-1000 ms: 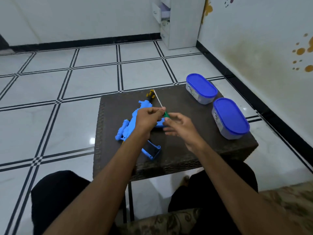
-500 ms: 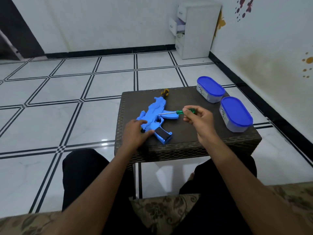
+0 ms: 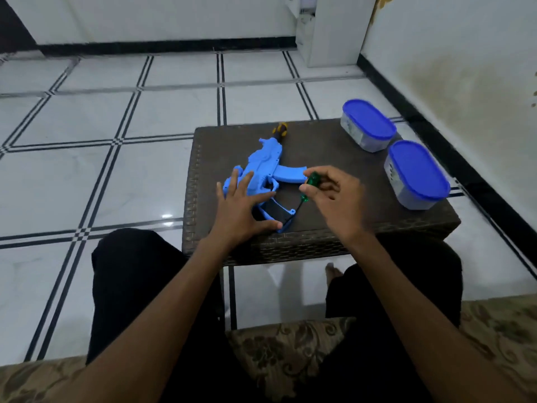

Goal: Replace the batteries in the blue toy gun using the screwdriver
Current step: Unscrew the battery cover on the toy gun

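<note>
Blue toy gun (image 3: 261,167) near table (image 3: 334,228) front-left edge, left hand (image 3: 241,207) spread flat on it, right hand (image 3: 334,199) pinching green screwdriver (image 3: 308,187), two containers (image 3: 369,126) along right edge.

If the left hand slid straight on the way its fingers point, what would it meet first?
The left hand already lies flat on the blue toy gun; sliding on up the body, it would probably meet the orange-and-black muzzle tip, though depth is unclear.

The single head view looks forward and down from a seated person, close over a table (image 3: 334,146), with floor (image 3: 116,141) beyond.
</note>
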{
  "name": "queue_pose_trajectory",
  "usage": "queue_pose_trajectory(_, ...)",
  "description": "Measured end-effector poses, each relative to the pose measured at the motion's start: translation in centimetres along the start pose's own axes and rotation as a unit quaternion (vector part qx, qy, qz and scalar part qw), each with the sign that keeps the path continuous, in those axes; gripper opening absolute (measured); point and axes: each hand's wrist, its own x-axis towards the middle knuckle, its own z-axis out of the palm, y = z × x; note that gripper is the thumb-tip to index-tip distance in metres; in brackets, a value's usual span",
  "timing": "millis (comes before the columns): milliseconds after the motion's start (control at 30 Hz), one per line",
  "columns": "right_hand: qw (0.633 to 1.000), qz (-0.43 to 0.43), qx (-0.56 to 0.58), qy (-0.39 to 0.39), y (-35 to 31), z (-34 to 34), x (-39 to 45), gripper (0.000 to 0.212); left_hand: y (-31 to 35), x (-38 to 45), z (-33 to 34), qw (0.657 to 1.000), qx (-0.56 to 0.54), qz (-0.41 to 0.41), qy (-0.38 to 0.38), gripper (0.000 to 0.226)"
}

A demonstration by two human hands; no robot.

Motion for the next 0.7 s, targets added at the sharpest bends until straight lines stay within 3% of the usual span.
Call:
queue_pose_trajectory(200, 0.999, -0.003, 0.003, -0.053, 1.0, -0.2, 1.2, 0.026, -1.1, 1.3, 1.3, 0.998, -0.057, 0.017, -0.007, 0.074)
queue_pose_trajectory(467, 0.996, -0.035, 0.034, -0.068, 0.6, 0.0, 2.1, 0.027, -0.8, 1.3, 0.9, 0.997, -0.067, 0.011, -0.038, 0.074)
queue_pose_trajectory(700, 0.995, -0.068, 0.010, -0.077, 0.5, -0.1, 1.7, 0.031, -0.6, 1.8, 0.1, 0.989, -0.124, -0.035, -0.066, 0.059)
